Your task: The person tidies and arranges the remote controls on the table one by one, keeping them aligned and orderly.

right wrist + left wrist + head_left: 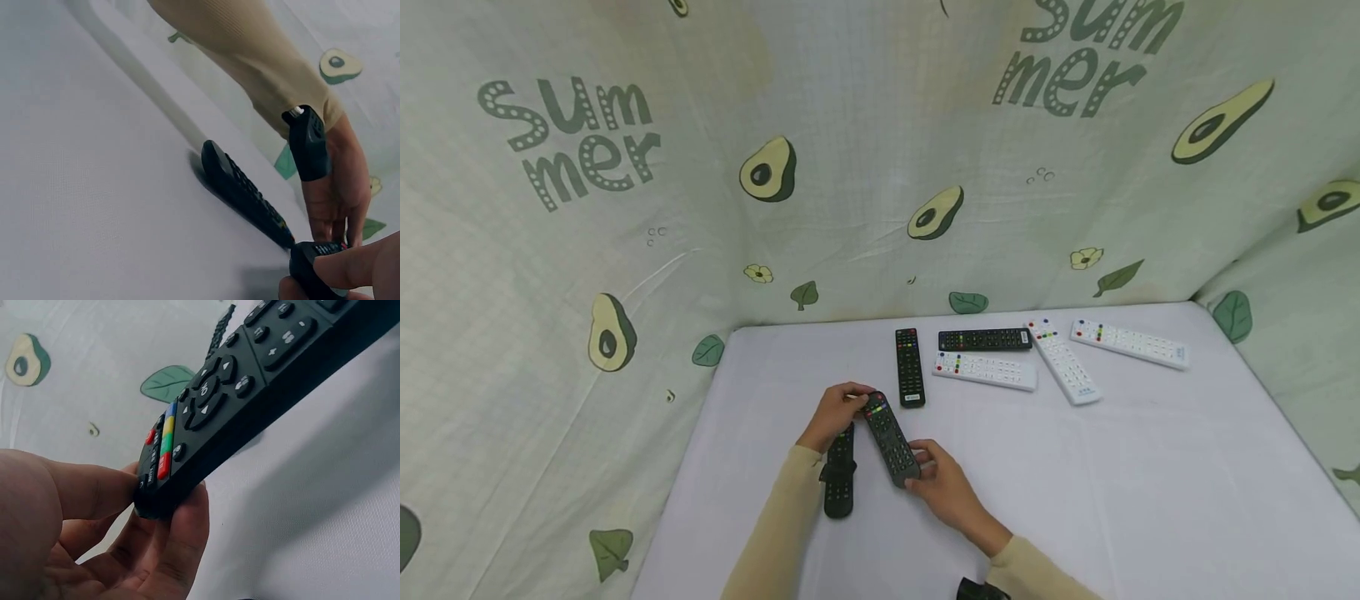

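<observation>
Left wrist: remote [244, 400] in pinching hand [131, 545]

Right of the right hand [946, 485], the surface [1157, 483] offers a broad open stretch. Between that hand and the left hand [837, 413], the gripped remote [892, 440] bars a straight path, though a gap shows beneath it (its shadow falls on the surface). A second black remote [838, 502] crowds the left wrist; a third black remote [910, 367] lies just beyond. Farther back, three white remotes [1064, 365] and a fourth black remote [985, 339] obstruct passage before the fabric wall [857, 258].
</observation>
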Motion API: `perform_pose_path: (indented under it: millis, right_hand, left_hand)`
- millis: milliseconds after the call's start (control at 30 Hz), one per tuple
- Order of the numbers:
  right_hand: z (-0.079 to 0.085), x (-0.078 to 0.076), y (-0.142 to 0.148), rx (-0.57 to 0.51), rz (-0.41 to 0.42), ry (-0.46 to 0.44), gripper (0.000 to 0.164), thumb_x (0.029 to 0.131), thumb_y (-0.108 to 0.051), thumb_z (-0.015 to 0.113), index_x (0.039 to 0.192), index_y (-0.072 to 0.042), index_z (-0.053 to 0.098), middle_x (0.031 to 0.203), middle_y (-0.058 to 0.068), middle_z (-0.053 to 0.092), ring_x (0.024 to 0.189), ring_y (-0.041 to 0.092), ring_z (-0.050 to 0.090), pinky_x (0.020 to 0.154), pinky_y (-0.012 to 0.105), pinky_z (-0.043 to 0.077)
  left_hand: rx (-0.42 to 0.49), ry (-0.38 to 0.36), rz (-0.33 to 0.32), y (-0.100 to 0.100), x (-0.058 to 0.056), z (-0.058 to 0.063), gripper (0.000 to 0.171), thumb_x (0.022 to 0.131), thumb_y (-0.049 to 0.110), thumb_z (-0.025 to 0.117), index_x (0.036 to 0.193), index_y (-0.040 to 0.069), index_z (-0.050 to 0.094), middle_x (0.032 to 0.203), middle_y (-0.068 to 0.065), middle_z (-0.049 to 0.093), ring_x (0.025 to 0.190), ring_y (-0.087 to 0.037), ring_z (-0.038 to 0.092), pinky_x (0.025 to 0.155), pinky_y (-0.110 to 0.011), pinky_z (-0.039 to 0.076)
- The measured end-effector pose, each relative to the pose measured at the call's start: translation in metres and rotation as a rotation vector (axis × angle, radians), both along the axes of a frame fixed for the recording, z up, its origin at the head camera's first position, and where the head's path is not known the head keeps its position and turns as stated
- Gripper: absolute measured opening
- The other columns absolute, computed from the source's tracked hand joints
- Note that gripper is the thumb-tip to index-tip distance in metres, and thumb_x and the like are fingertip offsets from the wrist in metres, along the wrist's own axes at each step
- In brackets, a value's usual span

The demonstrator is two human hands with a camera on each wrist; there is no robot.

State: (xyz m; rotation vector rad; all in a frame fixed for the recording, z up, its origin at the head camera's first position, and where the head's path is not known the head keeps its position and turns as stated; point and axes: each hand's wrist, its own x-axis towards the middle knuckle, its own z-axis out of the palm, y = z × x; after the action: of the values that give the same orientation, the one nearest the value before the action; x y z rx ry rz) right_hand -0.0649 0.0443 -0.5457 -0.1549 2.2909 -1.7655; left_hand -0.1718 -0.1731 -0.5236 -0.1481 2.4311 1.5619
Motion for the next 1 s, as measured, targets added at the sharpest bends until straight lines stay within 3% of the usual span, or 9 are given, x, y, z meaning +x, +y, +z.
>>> perform_pose_path:
  millis: [333, 467, 667, 1000]
  right_hand:
    - [-0.004, 0.010, -0.008, -0.040, 0.069, -0.030, 0.068, 0.080, 0.000, 0.081, 0.141, 0.007, 0.053, 0.106, 0.011, 0.064, 0.089, 0.018, 0.067, 0.071, 0.027, 0.057]
    - [-0.006, 0.013, -0.011, -0.031, 0.091, -0.039, 0.070, 0.080, -0.001, 0.082, 0.142, 0.009, 0.051, 0.105, 0.010, 0.064, 0.090, 0.017, 0.067, 0.072, 0.026, 0.057]
    - [-0.009, 0.015, -0.015, -0.020, 0.117, -0.044, 0.072, 0.082, -0.002, 0.080, 0.145, 0.011, 0.047, 0.107, 0.010, 0.064, 0.093, 0.020, 0.068, 0.072, 0.024, 0.057]
    - [-0.008, 0.017, -0.019, -0.023, 0.142, -0.022, 0.084, 0.078, 0.004, 0.080, 0.151, 0.013, 0.040, 0.108, 0.013, 0.063, 0.093, 0.021, 0.070, 0.072, 0.025, 0.058]
  left_hand:
    - [-0.116, 0.017, -0.107, 0.006, 0.003, 0.006, 0.024, 0.104, 0.004, 0.059, 0.120, 0.000, 0.076, 0.114, -0.015, 0.073, 0.084, -0.017, 0.063, 0.070, -0.027, 0.052]
    - [-0.162, 0.023, -0.146, 0.007, 0.005, 0.005, 0.024, 0.103, 0.005, 0.059, 0.119, 0.002, 0.077, 0.114, -0.013, 0.073, 0.086, -0.016, 0.064, 0.073, -0.029, 0.053]
    - [-0.226, 0.037, -0.168, 0.009, 0.007, 0.004, 0.023, 0.102, 0.004, 0.059, 0.117, 0.003, 0.077, 0.117, -0.013, 0.071, 0.091, -0.019, 0.066, 0.081, -0.038, 0.058]
    - [-0.287, 0.065, -0.209, 0.009, 0.009, 0.004, 0.023, 0.099, -0.001, 0.060, 0.115, 0.000, 0.077, 0.109, -0.013, 0.071, 0.085, -0.018, 0.063, 0.073, -0.032, 0.054]
